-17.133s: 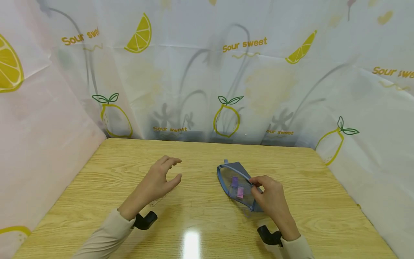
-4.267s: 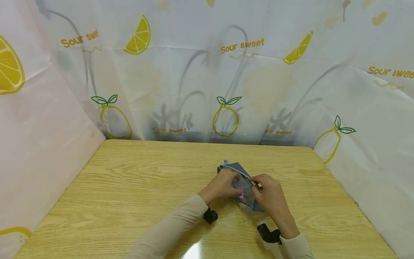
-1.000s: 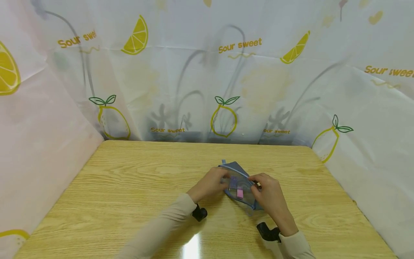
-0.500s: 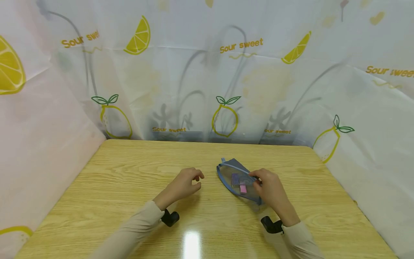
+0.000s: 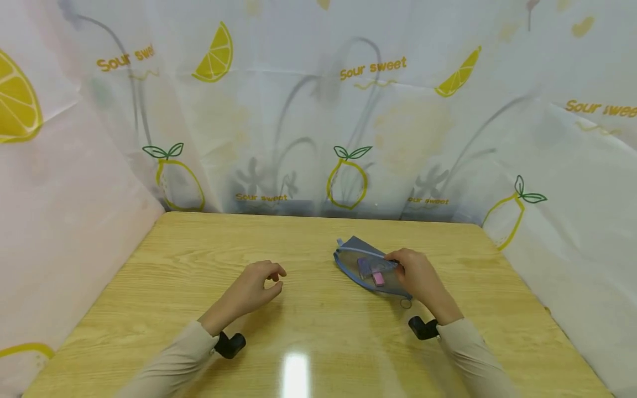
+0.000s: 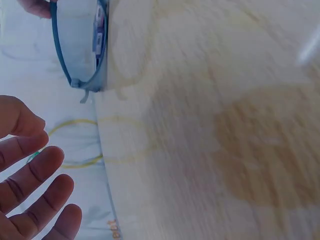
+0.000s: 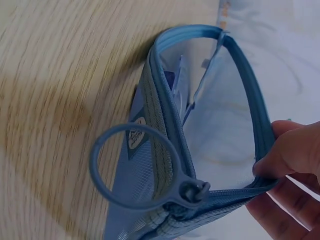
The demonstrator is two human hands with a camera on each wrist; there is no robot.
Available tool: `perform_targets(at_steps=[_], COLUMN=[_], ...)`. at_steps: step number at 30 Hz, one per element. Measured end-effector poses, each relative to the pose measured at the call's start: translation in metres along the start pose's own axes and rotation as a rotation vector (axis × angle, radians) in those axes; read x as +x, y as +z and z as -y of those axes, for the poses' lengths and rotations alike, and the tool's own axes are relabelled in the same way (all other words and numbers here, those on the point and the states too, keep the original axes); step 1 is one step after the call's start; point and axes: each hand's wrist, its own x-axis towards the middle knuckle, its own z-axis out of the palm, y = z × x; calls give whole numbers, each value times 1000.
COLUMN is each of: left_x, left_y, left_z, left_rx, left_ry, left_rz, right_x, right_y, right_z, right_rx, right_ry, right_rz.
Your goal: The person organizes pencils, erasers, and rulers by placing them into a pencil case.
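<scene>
My right hand [image 5: 418, 271] pinches the upper edge of a blue, see-through mesh zipper pouch [image 7: 132, 182] at the right of the table. Its mouth gapes open, as the right wrist view shows. Inside lie a small pink block [image 5: 379, 279], a purple flat piece [image 5: 362, 268] and a clear plastic piece. A large ring pull [image 7: 94, 165] hangs at the zipper's near end. Left of the pouch, apart from it, my left hand [image 5: 254, 284] hovers above the table with loosely bent fingers and nothing in them.
The wooden table [image 5: 308, 243] meets a white curtain [image 5: 278, 127] printed with lemons at its back and sides. A black wrist mount [image 5: 230, 345] sits on the left forearm, another [image 5: 423, 328] on the right. Glare marks the table's front.
A clear piece was under my left hand at first. That hand later reached into the pouch, then withdrew left without it. My right hand has shifted the pouch slightly, moving farther back.
</scene>
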Motion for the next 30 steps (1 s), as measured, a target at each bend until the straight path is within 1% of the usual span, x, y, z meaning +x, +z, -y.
perform_targets(at_steps=[2, 4, 8, 11, 15, 20, 22, 27, 30], left_x=[-4, -8, -18, -23, -31, -45, -49, -53, -53], left_y=[-2, -4, -9, -12, -17, -22, -23, -27, -27], left_z=[3, 5, 9, 12, 15, 18, 18, 19, 21], left_rx=[1, 8, 17, 28, 43, 50, 49, 53, 51], left_ry=[-10, -21, -37, -41, -39, -38, -41, -23, -1], left_rz=[-1, -1, 8, 15, 20, 23, 12, -16, -19], right_x=[1, 1, -2, -4, -6, -11, -12, -13, -15], right_y=[0, 1, 3, 5, 8, 10, 10, 12, 13], right_z=[-2, -3, -3, -3, -3, 1, 2, 4, 5], right_rx=[6, 16, 27, 23, 13, 14, 25, 35, 15], right_ry=[3, 9, 8, -28, -88, -96, -103, -112, -113], right_rz=[10, 37, 126, 173, 192, 234, 259, 320, 328])
